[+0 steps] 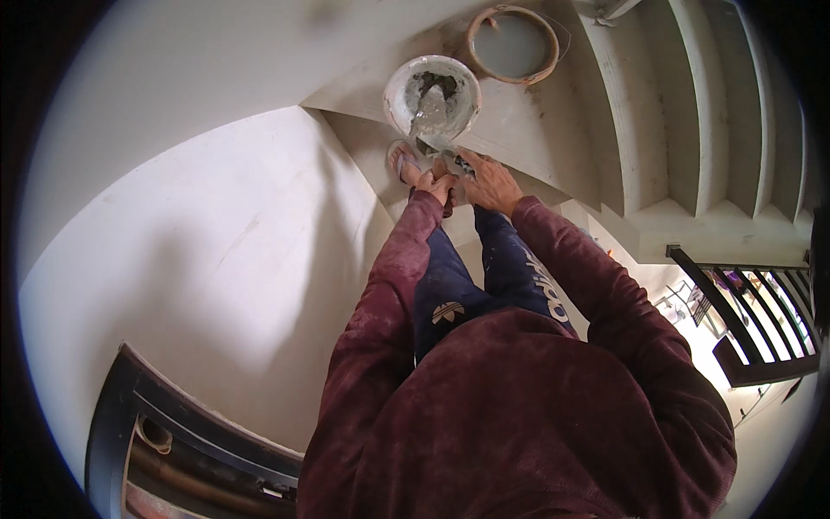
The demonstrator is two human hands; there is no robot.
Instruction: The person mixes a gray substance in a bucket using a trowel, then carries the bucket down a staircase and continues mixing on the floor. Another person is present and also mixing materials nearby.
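Observation:
Just beyond my feet stands a white bucket (473, 102) with thick grey, wet mix on its inner wall. A wet grey blade, which looks like a trowel (431, 112), reaches over its near rim and into it. My left hand (438, 184) is closed around the near end of this tool, low in front of my shins. Beside it on the right, my right hand (493, 184) has its fingers curled on a small dark, mix-smeared piece, whose kind I cannot make out. The two hands are close together, and they partly hide the tools' handles.
A round brown tub (513, 45) of cloudy water stands beyond the bucket, to the right. Curved stairs (657, 104) climb on the right, above a dark railing (752, 316). A white wall (199, 259) is at my left, with a dark-framed opening (181, 415) below it. My sandalled foot (403, 162) is beside the bucket.

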